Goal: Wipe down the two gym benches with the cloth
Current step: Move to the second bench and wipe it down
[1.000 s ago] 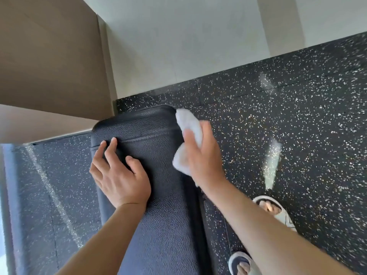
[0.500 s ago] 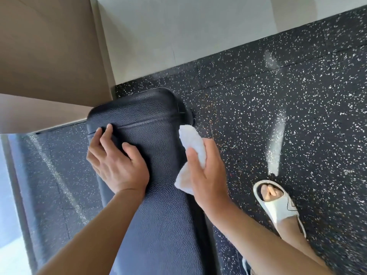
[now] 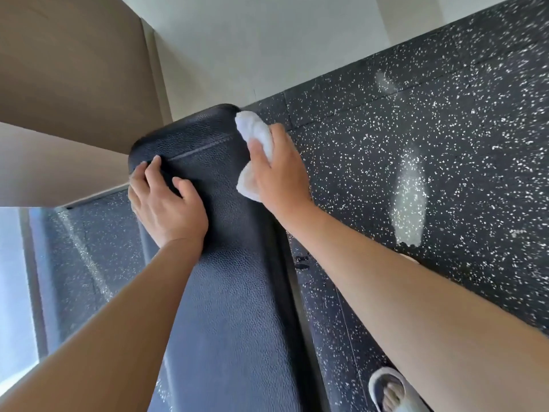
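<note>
Speckled black rubber floor [image 3: 416, 173] fills the ground to the right of the right hand and runs on beyond both hands to the foot of a pale wall [image 3: 252, 49]. Tan panelling [image 3: 68, 69] above and left of the left hand.

Black padded bench [image 3: 231, 292], pebbled vinyl, runs lengthwise away from the person between the two forearms; its rounded far end lies just past the fingertips of both hands. A stitched seam crosses the pad just beyond the left fingers.

Left hand [image 3: 166, 203]: open, palm down, flat on the bench's left side near the far end, fingers spread and curling over the left edge. Holding nothing.

Right hand [image 3: 279, 176]: closed around a white cloth [image 3: 255, 135], pressing it against the bench's right edge near the far corner. Cloth is bunched; one wad sticks out past the fingertips, another lobe shows below the thumb, toward the wrist. It touches the pad's side.

White open-toed sandal [image 3: 386, 388] with toes showing, on the floor under the right forearm, at the bottom edge of view.

Only one bench in view.
</note>
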A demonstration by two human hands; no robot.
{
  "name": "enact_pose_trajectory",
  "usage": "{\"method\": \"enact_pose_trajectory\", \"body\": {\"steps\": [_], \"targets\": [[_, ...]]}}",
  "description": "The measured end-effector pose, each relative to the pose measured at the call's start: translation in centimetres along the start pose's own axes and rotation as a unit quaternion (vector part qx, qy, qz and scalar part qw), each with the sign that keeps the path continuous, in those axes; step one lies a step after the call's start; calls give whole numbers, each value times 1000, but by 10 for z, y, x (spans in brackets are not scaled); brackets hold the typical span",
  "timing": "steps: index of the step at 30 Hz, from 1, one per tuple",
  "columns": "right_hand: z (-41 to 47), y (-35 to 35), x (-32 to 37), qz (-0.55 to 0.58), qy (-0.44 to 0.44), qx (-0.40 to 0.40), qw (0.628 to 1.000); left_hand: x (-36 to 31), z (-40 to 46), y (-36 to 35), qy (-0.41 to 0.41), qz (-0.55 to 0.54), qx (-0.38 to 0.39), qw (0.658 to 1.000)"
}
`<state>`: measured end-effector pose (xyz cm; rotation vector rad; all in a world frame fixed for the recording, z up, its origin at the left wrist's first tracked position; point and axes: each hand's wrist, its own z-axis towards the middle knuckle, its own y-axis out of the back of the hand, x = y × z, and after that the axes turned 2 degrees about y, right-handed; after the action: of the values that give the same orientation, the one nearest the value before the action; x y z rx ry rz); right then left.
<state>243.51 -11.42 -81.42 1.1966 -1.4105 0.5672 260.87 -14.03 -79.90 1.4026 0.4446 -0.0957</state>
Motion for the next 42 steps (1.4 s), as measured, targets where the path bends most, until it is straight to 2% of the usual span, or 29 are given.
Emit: {"method": "enact_pose_trajectory", "body": {"steps": [5, 8, 12, 15, 22, 25, 28, 37, 39, 42], "targets": [[-111, 13, -36, 17, -9, -8, 1000, 11, -28, 11, -38, 17, 81, 996], [-202, 28, -65, 18, -30, 6, 999, 38, -112, 34, -116, 32, 118, 986], [-276, 43, -80, -8, -19, 38, 999, 74, -209, 56, -121, 66, 108, 985], [-254, 42, -74, -22, -19, 34, 999, 76, -214, 52, -112, 68, 93, 987], [-49, -3, -11, -13, -15, -44, 999, 78, -214, 50, -109, 83, 89, 987], [-17, -6, -8, -11, 7, -36, 999, 79, -212, 48, -107, 92, 93, 986], [-56, 3, -22, 9, 15, -27, 999, 77, -214, 50, -103, 84, 94, 987], [-290, 47, -86, 1, -34, 41, 999, 72, -216, 50, -99, 75, 83, 989], [-301, 50, -88, -2, -43, 45, 998, 73, -217, 50, -99, 73, 80, 989], [-268, 44, -81, 8, -33, 47, 998, 74, -217, 49, -103, 74, 77, 989]]}}
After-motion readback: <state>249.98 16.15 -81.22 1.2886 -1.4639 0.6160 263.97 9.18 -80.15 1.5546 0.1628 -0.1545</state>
